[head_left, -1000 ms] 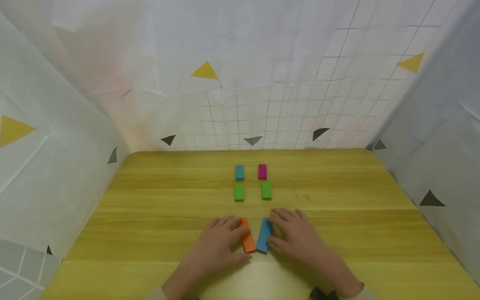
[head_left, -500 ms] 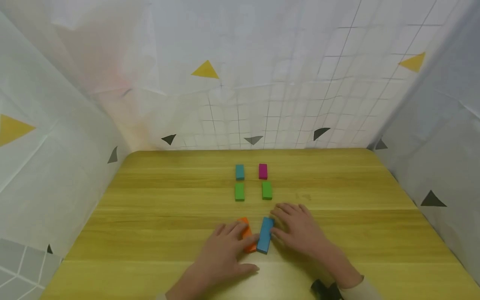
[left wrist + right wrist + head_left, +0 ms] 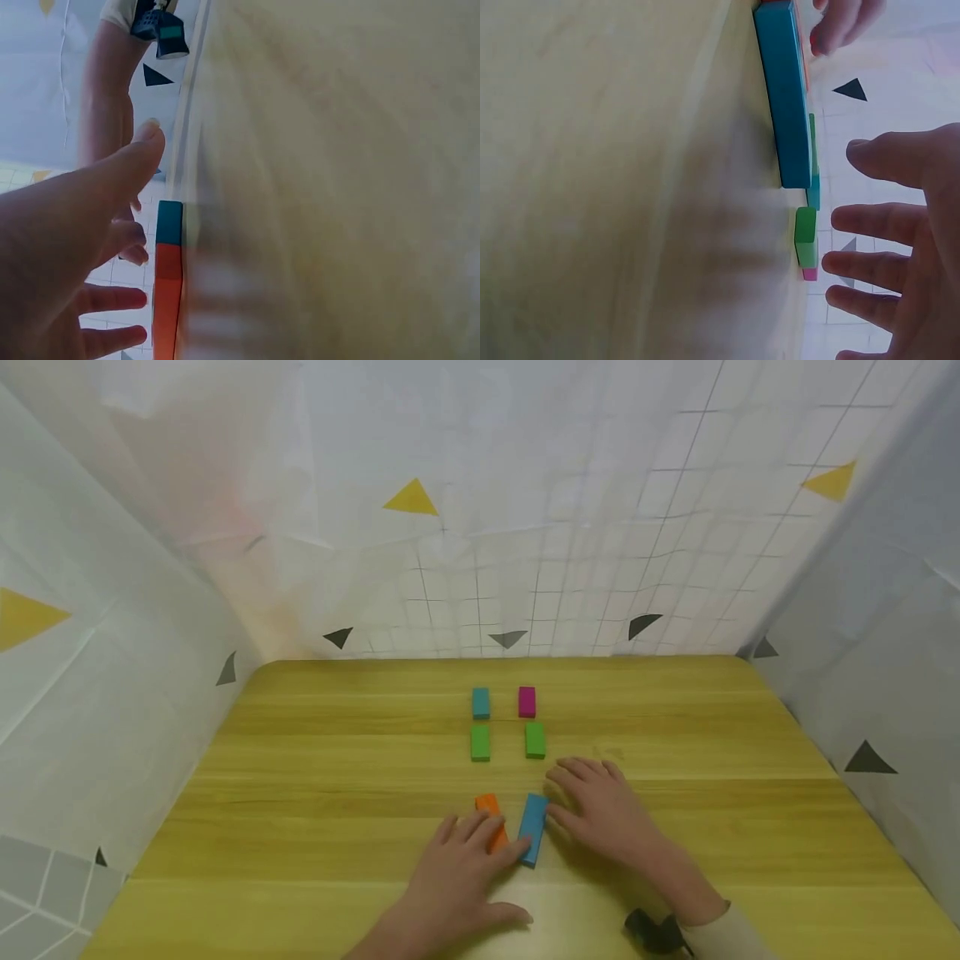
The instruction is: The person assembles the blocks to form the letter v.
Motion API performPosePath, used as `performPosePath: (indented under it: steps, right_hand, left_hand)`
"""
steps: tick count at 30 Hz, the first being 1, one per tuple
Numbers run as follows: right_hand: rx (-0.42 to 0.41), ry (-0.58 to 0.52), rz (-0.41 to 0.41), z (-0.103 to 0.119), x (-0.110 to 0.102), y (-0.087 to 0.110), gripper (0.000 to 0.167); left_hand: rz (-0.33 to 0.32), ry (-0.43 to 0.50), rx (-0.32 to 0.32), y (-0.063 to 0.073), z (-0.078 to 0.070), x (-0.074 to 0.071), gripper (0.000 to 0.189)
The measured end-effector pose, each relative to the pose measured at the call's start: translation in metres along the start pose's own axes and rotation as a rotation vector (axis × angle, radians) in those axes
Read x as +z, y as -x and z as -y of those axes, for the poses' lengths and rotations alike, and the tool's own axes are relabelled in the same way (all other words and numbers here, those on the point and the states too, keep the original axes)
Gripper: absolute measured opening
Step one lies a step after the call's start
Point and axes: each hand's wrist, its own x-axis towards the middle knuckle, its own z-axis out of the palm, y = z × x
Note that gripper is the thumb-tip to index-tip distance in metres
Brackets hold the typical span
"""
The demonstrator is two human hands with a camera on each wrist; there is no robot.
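An orange block (image 3: pixel 487 802) and a blue block (image 3: pixel 535 814) lie on the table, angled so their near ends come close together. My left hand (image 3: pixel 457 877) is spread over the orange block and hides part of it; its index finger reaches across to overlap the blue block's near end. In the left wrist view those fingers (image 3: pixel 112 298) are extended just above the orange block, gripping nothing. My right hand (image 3: pixel 606 814) is just right of the blue block, fingers loosely extended; the right wrist view shows space between its thumb (image 3: pixel 889 157) and that block.
Farther back are two green blocks (image 3: pixel 480 743), a teal block (image 3: pixel 481 703) and a magenta block (image 3: pixel 527 702), set out in two rows. White patterned sheets (image 3: pixel 480 568) enclose the wooden table (image 3: pixel 315 760) at the back and sides. A black device (image 3: pixel 652 933) sits by the right wrist.
My left hand has shifted right, its index finger passing from the orange block to over the blue one. My right hand has drawn away from the blue block, right and slightly farther back.
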Motion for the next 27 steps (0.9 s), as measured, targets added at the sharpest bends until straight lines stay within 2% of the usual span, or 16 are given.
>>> performPosePath:
  steps: [14, 20, 27]
  right_hand:
    - [-0.013, 0.003, -0.013, -0.001, -0.001, -0.012, 0.046]
    - [-0.021, 0.0, -0.014, -0.008, 0.002, -0.027, 0.048]
    - [-0.071, 0.027, -0.018, -0.024, 0.005, -0.048, 0.055]
  left_hand:
    - [0.031, -0.039, 0.027, 0.0, -0.001, -0.002, 0.077]
    - [0.038, -0.062, 0.033, -0.001, 0.001, -0.001, 0.076]
    - [0.028, -0.073, 0.043, -0.002, 0.001, -0.001, 0.074]
